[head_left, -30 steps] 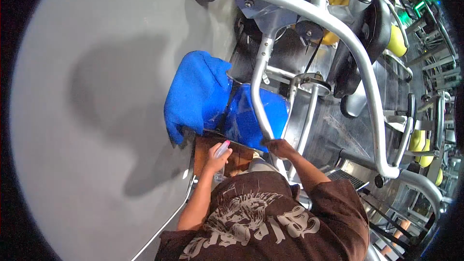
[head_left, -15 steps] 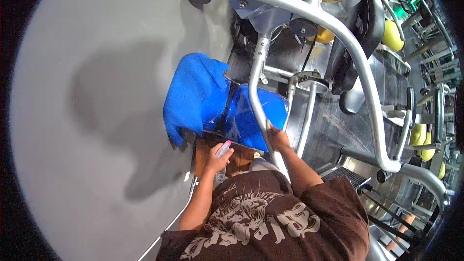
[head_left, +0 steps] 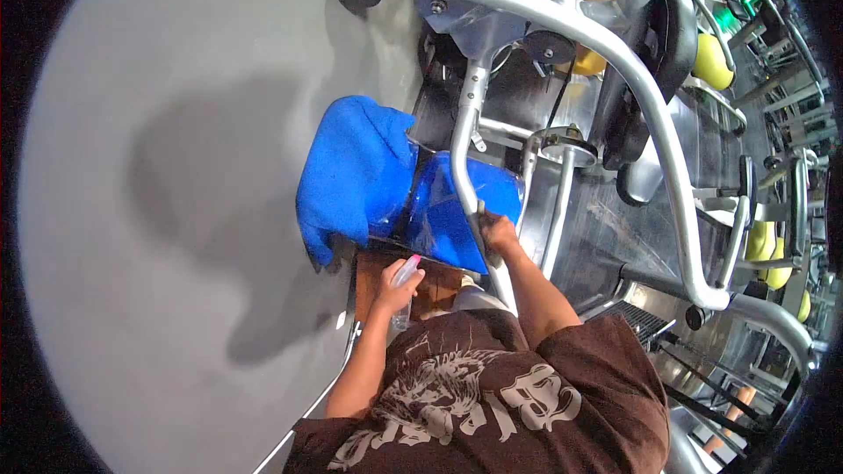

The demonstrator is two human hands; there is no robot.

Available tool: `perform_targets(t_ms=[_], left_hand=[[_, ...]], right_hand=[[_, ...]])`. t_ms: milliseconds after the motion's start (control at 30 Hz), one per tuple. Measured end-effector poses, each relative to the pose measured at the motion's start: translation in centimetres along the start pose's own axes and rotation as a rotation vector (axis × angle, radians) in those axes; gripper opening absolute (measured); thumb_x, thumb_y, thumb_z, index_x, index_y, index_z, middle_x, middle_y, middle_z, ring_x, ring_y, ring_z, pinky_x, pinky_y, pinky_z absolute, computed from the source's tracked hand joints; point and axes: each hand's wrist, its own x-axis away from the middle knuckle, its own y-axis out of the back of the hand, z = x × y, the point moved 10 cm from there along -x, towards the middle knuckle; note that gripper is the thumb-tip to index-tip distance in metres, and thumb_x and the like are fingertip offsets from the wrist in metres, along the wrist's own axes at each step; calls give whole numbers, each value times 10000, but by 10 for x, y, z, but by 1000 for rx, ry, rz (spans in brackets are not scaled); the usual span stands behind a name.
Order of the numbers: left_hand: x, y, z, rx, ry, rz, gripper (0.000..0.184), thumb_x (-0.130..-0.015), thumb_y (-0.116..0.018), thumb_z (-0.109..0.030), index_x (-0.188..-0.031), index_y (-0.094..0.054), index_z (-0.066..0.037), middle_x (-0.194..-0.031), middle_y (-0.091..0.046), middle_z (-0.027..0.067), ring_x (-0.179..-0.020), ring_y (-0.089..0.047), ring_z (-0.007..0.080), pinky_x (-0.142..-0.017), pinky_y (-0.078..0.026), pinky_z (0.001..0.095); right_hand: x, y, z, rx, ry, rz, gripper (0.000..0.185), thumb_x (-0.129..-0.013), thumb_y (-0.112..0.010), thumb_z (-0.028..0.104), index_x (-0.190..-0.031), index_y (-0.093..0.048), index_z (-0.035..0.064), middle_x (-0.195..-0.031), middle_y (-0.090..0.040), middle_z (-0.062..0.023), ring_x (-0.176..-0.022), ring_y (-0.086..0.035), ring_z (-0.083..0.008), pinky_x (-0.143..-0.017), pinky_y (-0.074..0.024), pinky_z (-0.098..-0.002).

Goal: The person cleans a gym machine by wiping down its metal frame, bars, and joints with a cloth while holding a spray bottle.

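My left hand (head_left: 399, 288) is closed around a clear plastic bottle (head_left: 407, 273) with a pink tip, probably a spray bottle; part of it is hidden by the fingers. On the silver curved tube (head_left: 464, 177) of a gym machine, my right hand (head_left: 499, 234) is closed, with its fingers partly hidden behind the tube. Whether a cloth is under that hand, I cannot tell. Just beyond both hands are shiny blue pads (head_left: 448, 219). A blue towel (head_left: 351, 162) is draped over the left one.
A grey wall (head_left: 176, 237) with my shadow on it runs along the left. The machine's large silver arm (head_left: 650, 105) arches over the right side, near a black padded part (head_left: 663, 61). Farther right stand other gym machines and yellow-green pads (head_left: 714, 63).
My right hand has slid slightly up and to the left along the silver tube. My left hand and the bottle stay in nearly the same place.
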Motion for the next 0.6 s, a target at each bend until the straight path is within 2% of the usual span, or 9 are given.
perform_targets(t_ms=[67,133,233,333,367,467,567,600], left_hand=[[0,2,0,9,-8,-11,228,-873,-721,-243,-852,-609,-45,-685,-564,-6,-523,-539,89,-488,-456,281],[2,4,-1,32,-27,-31,228,-872,-722,-245,-849,-610,-48,-684,-565,-7,-517,-536,89,-487,-454,281],[-2,3,1,43,1,-29,227,-871,-723,-248,-850,-611,-51,-690,-571,-2,-520,-543,92,-490,-458,282],[-4,-2,-1,19,48,-12,228,-869,-725,-250,-854,-613,-52,-699,-576,4,-527,-547,96,-492,-463,282],[-5,-5,-4,14,33,3,231,-869,-724,-252,-859,-614,-51,-701,-577,5,-532,-550,97,-493,-466,282],[-3,-10,-10,-18,12,34,237,-870,-724,-256,-875,-613,-47,-707,-577,4,-546,-556,98,-496,-473,282],[-3,-16,-16,-25,-11,46,238,-872,-723,-249,-886,-608,-42,-706,-573,3,-557,-559,93,-503,-480,281],[-4,-16,-16,-47,-4,52,236,-872,-723,-247,-885,-608,-42,-706,-573,4,-558,-559,93,-502,-480,281]], right_hand=[[35,10,-12,-158,-174,-34,314,-882,-505,267,-1062,-688,87,-1015,-678,-254,-993,-659,-411,-863,-516,-497],[49,-12,-39,-83,-218,220,322,-908,-501,332,-1037,-691,107,-1005,-685,-237,-947,-669,-412,-839,-530,-494],[42,-83,-83,650,331,498,394,-931,-520,424,-1120,-689,122,-992,-705,-211,-922,-677,-414,-821,-524,-491],[6,-53,-92,110,136,287,414,-964,-464,446,-1002,-684,97,-995,-699,-211,-886,-681,-409,-778,-537,-469],[14,-6,-58,-53,-20,247,394,-965,-500,430,-1063,-689,98,-951,-703,-217,-870,-671,-418,-766,-535,-449],[-1,13,-31,-576,34,-107,386,-943,-589,413,-1173,-675,114,-928,-707,-210,-834,-685,-359,-772,-528,-413],[6,4,-11,-339,-6,-102,433,-908,-665,390,-1252,-646,127,-924,-719,-170,-816,-683,-249,-774,-520,-370],[11,-1,-20,-372,-73,-85,443,-899,-677,387,-1253,-647,122,-926,-724,-157,-821,-680,-226,-773,-519,-362]])
